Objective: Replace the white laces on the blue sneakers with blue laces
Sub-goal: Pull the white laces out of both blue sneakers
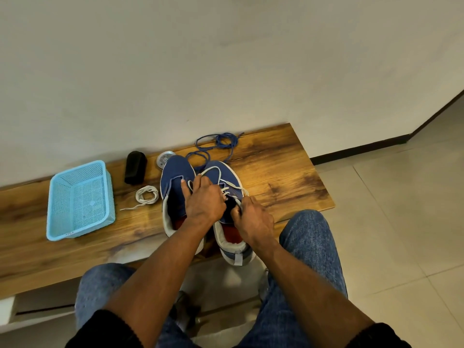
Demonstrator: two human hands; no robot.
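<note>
1. Left of centre, a removed white lace (147,196) is lying coiled on the bench (276,167); the left sneaker (175,187) is sitting unlaced.
2. At centre, the left hand (204,202) is pinching the right sneaker's white lace (221,179).
3. The right hand (253,219) is gripping the right sneaker (226,172) while blue laces (221,143) are waiting above, unused.

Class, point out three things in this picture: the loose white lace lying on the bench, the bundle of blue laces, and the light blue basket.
loose white lace (147,196), head view, on its coiled loops.
blue laces (224,141), head view, on the tangled middle.
light blue basket (75,172), head view, on its far rim.
</note>
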